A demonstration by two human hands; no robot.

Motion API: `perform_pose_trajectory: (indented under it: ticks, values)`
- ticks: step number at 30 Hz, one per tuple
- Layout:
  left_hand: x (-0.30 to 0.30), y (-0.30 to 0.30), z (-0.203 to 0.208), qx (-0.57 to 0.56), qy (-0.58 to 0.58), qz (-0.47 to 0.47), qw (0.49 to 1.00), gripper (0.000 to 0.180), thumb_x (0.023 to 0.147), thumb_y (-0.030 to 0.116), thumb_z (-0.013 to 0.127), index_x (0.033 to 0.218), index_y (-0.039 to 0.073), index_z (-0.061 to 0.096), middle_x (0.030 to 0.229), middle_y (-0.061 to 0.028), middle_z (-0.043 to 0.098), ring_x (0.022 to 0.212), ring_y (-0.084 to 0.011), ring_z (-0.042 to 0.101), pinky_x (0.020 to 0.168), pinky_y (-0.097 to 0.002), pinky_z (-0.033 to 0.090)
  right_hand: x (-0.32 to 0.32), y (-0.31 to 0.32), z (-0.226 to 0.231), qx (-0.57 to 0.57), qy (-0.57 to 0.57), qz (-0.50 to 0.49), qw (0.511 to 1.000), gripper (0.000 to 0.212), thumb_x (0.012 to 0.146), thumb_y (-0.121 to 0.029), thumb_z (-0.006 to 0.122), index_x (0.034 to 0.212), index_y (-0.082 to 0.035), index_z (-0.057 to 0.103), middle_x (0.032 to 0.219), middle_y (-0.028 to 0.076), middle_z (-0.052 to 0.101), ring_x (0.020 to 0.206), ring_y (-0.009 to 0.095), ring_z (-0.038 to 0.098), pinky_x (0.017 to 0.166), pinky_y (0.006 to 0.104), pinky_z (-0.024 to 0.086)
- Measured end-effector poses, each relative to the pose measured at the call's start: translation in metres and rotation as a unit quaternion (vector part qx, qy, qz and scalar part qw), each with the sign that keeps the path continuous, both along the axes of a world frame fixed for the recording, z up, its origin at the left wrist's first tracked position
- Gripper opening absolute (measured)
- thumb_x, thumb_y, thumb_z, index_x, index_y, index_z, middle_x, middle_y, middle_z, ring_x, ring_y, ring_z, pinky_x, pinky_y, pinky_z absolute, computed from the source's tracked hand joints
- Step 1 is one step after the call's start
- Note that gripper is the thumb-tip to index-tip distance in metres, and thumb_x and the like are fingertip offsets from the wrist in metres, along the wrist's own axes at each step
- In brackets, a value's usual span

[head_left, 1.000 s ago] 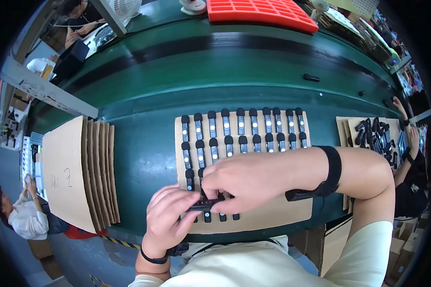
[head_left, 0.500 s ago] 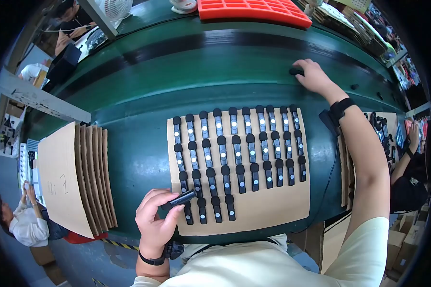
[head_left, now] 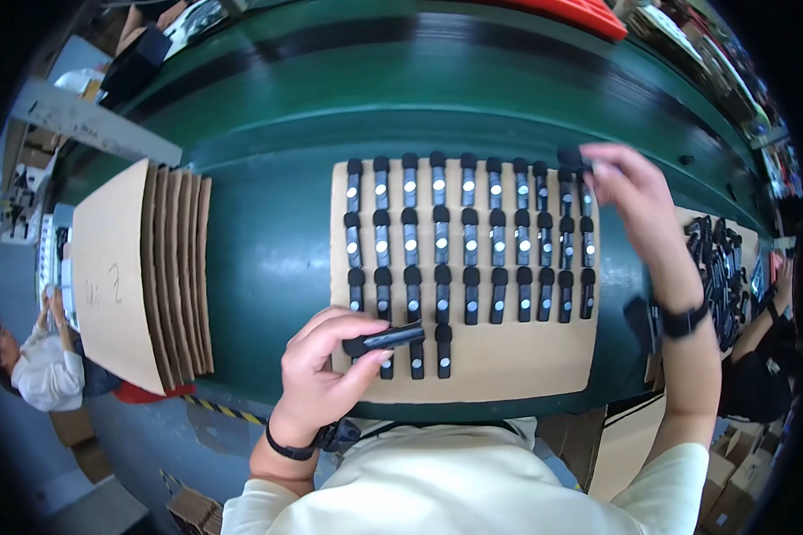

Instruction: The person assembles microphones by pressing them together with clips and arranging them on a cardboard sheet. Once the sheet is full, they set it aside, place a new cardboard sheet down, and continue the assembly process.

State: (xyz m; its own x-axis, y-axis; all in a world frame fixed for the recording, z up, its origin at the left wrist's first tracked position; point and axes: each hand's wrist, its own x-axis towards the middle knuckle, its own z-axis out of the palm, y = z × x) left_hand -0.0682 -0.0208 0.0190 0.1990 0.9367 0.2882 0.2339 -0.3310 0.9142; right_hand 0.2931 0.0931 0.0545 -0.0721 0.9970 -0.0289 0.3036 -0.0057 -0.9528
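Between the thumb and fingers of my left hand (head_left: 326, 366) is a small black clip-on microphone (head_left: 394, 338), lying nearly level above the lower left of a cardboard sheet (head_left: 517, 366). Rows of similar black microphones (head_left: 442, 234), each with a rounded dark cap and most with a pale round dot, lie upright on that sheet; my left hand covers part of the lowest row. At the sheet's upper right corner, my blurred right hand (head_left: 632, 192) pinches a small black rounded piece (head_left: 575, 160), whose exact kind is unclear.
Cardboard sheets (head_left: 180, 276) stand stacked at the left. A green belt (head_left: 330, 80) runs across the far side, with a small black piece (head_left: 686, 160) on it. Many black parts (head_left: 718, 276) lie in a pile at right. A red tray (head_left: 580, 13) shows at the top; other people sit at both sides.
My right hand has come back from the belt toward the sheet's upper right corner, carrying the black piece. My left hand still holds the microphone, now more level. The view has shifted.
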Motion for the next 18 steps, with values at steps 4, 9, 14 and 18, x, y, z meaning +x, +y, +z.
perform_pose_trajectory:
  ticks: [4, 9, 14, 18]
  values:
    - [0.004, -0.002, -0.003, 0.007, -0.004, -0.03, 1.0, 0.027, 0.074, -0.003, 0.079, 0.1, -0.001, 0.068, 0.09, -0.0123, 0.068, 0.078, -0.0215, 0.064, 0.071, -0.0303, 0.051, -0.039, -0.087, 0.011, -0.034, 0.007, 0.072, 0.997, 0.031, 0.084, -0.013, 0.075, 0.111, 0.0, 0.066, 0.1, 0.006, 0.066, 0.088, 0.01, 0.061, 0.077, 0.0246, 0.049]
    - [0.008, -0.009, 0.003, -0.044, -0.002, -0.058, 0.997, 0.025, 0.077, -0.001, 0.076, 0.1, -0.004, 0.067, 0.098, -0.0149, 0.068, 0.095, -0.025, 0.065, 0.086, -0.0334, 0.05, -0.081, -0.131, -0.015, -0.01, 0.106, 0.073, 0.992, 0.026, 0.081, -0.003, 0.076, 0.105, 0.003, 0.066, 0.096, 0.008, 0.064, 0.087, 0.015, 0.06, 0.078, 0.0256, 0.048]
    - [0.011, -0.014, 0.003, -0.02, 0.006, -0.051, 0.998, 0.026, 0.076, -0.003, 0.076, 0.101, -0.004, 0.067, 0.098, -0.0145, 0.068, 0.095, -0.0254, 0.065, 0.086, -0.0339, 0.05, -0.09, -0.139, -0.031, 0.072, 0.059, 0.087, 0.992, 0.029, 0.079, 0.003, 0.076, 0.105, 0.003, 0.065, 0.096, 0.009, 0.064, 0.088, 0.017, 0.06, 0.08, 0.0278, 0.048]
    - [0.012, -0.014, 0.002, -0.005, 0.01, -0.042, 0.999, 0.028, 0.076, -0.004, 0.076, 0.102, -0.003, 0.067, 0.097, -0.0135, 0.068, 0.091, -0.0241, 0.065, 0.083, -0.0324, 0.051, -0.095, -0.143, -0.037, 0.132, 0.026, 0.082, 0.987, 0.03, 0.078, 0.004, 0.076, 0.105, 0.001, 0.064, 0.099, 0.01, 0.063, 0.092, 0.018, 0.059, 0.082, 0.0283, 0.047]
